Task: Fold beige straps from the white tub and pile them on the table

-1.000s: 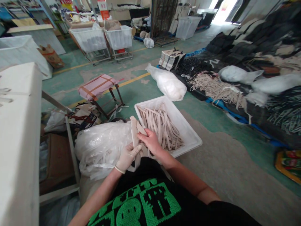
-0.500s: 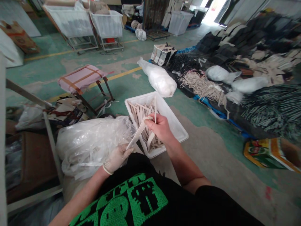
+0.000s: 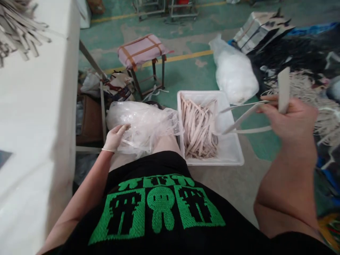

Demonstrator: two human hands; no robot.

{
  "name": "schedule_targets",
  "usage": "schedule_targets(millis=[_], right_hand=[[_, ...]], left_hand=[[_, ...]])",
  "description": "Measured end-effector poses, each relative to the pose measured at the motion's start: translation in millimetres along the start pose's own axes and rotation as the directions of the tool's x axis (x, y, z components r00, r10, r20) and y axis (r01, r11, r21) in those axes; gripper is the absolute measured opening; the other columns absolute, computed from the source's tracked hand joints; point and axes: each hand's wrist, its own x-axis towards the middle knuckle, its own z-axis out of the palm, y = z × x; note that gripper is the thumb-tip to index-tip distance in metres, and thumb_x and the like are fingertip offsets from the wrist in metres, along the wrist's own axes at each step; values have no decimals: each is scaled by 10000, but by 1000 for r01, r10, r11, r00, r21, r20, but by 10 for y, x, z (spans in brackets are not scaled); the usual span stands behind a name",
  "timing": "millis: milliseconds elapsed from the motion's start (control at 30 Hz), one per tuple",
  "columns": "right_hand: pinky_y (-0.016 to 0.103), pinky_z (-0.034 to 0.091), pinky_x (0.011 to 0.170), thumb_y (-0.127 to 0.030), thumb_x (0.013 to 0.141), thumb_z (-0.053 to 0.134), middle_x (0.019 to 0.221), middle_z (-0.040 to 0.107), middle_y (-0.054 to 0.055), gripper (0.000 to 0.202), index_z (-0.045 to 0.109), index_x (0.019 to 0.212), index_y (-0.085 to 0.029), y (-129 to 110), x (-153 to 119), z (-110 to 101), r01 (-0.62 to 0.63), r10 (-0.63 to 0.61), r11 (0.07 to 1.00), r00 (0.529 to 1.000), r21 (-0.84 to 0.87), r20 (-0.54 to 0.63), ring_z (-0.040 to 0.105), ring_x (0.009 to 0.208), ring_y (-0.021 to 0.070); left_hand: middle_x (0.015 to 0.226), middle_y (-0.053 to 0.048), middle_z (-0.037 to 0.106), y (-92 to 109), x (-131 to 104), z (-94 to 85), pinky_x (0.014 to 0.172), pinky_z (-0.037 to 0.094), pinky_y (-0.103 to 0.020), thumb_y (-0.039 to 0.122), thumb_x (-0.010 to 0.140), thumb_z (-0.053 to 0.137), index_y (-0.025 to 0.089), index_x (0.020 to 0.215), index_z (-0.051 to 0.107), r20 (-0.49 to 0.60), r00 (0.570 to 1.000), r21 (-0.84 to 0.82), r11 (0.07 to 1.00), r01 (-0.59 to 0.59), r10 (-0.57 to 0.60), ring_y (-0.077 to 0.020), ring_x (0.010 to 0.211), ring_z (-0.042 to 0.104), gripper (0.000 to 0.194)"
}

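Note:
My right hand, bare, is raised at the right with its fingers closed on a pale strap. Loops of the strap trail leftward over the white bin. Many beige straps lie in the bin's left part. My left hand, in a thin pale glove, is beside the clear plastic bag. Its fingers are pressed together, and what they hold, if anything, is too small to make out.
A white table with a strap bundle stands at the left. Beyond the bag is a pink-covered stool. A white sack lies on the floor behind the bin, with cord piles at the right.
My right hand has moved right and up, away from the bin, with the strap. My left hand has let go of the strap and moved left. The view has turned left and down.

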Motion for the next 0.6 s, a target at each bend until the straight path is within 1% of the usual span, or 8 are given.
schedule_targets(millis=[67,133,200,267,333,400,500,600], right_hand=[[347,413,553,-313,930,643,757,660,65,221,733,1132,-315,104,-3,49,-43,43,997,999,63,4,584,594,195],[309,295,453,-350,961,594,685,633,60,240,734,1142,-277,132,-66,166,-114,112,978,993,174,21,443,454,142],[296,210,414,-404,974,570,648,624,60,262,741,1080,-236,97,-171,350,-218,193,936,974,276,116,324,401,106],[286,184,404,-467,967,570,641,629,57,305,732,1035,-217,24,-302,585,-325,246,888,933,324,263,288,401,93],[263,198,397,-538,940,583,639,637,41,376,715,1037,-200,-66,-450,842,-412,251,847,868,336,429,302,405,87],[236,231,393,-599,911,587,634,643,23,462,703,1050,-175,-157,-609,1094,-457,218,823,802,337,556,327,402,78],[216,239,389,-643,894,565,630,644,8,545,685,1080,-145,-279,-838,1399,-506,150,777,725,374,672,338,392,68],[215,213,381,-624,893,564,631,637,-1,535,674,1092,-140,-391,-1003,1586,-577,122,717,657,392,744,320,385,61]], left_hand=[[995,-83,794,-199,-40,-228,906,541,-331,508,778,639,164,955,790,-89,990,138,983,119,-107,-264,982,712,415],[939,-73,796,-376,-127,-341,854,547,-329,468,775,649,185,923,797,-77,986,322,932,166,-149,-275,943,718,351],[988,-81,793,-514,-224,-335,879,539,-354,410,767,679,210,964,799,17,997,514,856,60,-80,-295,975,715,305],[1161,-95,761,-605,-296,-235,984,496,-414,337,756,717,245,1084,779,155,986,651,743,-153,67,-324,1119,671,346],[1321,-92,694,-658,-318,-84,1086,410,-492,280,754,746,289,1174,747,281,942,718,612,-332,181,-350,1275,577,420],[1321,-74,697,-689,-290,63,1132,332,-546,246,775,745,303,1113,767,389,899,729,529,-433,200,-357,1323,534,343],[1115,-41,781,-687,-198,184,1136,290,-579,226,822,713,273,844,795,509,843,694,497,-521,172,-332,1219,611,97],[1064,-31,794,-567,-118,153,1117,311,-576,244,860,693,292,804,791,498,811,640,501,-583,308,-303,1147,653,123]])
